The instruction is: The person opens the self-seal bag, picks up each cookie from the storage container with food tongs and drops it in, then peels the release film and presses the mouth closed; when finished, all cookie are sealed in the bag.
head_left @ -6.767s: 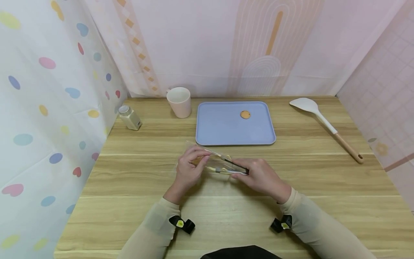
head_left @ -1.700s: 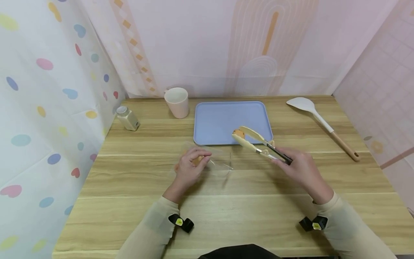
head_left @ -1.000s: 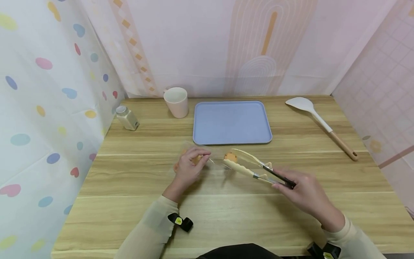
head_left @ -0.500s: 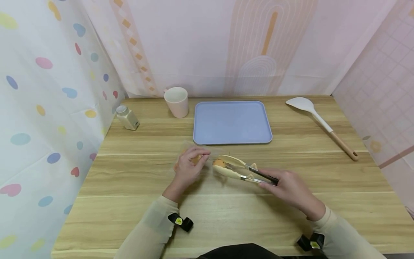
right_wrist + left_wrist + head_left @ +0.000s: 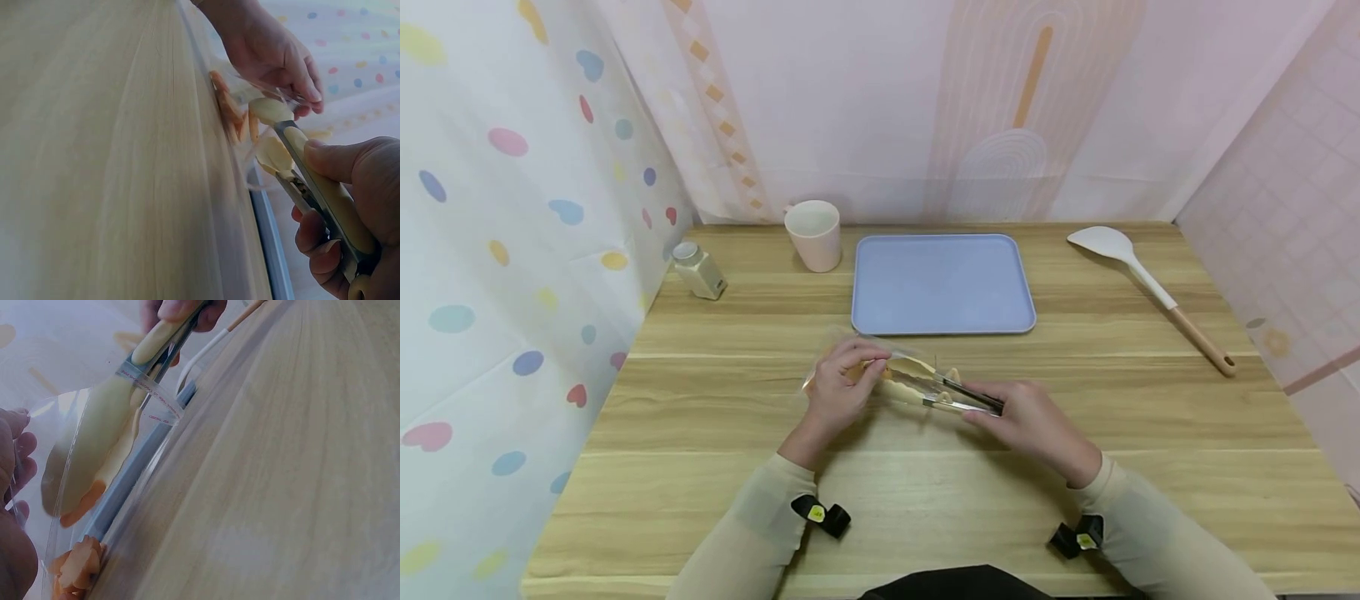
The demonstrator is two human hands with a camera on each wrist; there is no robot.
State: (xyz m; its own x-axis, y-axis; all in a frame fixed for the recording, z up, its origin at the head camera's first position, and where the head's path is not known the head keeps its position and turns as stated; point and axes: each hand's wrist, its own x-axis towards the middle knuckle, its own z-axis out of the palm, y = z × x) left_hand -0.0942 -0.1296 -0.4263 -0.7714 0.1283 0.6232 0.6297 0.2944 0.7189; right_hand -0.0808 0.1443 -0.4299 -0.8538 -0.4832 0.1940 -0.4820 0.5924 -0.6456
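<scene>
In the head view, the left hand (image 5: pixel 838 385), pinching a clear bag (image 5: pixel 140 381) nearer than the tray (image 5: pixel 943 283), partly hides the tongs (image 5: pixel 973 395) that the right hand (image 5: pixel 1032 423) grips; the left wrist view shows their tips inside, near orange cookies (image 5: pixel 78 567).

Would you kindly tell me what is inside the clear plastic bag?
Inside are orange biscuits and the tips of the tongs, with another biscuit between those tips. In the head view the left hand covers part of the contents, so I cannot count the biscuits.

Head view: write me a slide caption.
Left hand pinching a clear bag, right hand holding tongs partly inside it, near a blue tray.
</scene>
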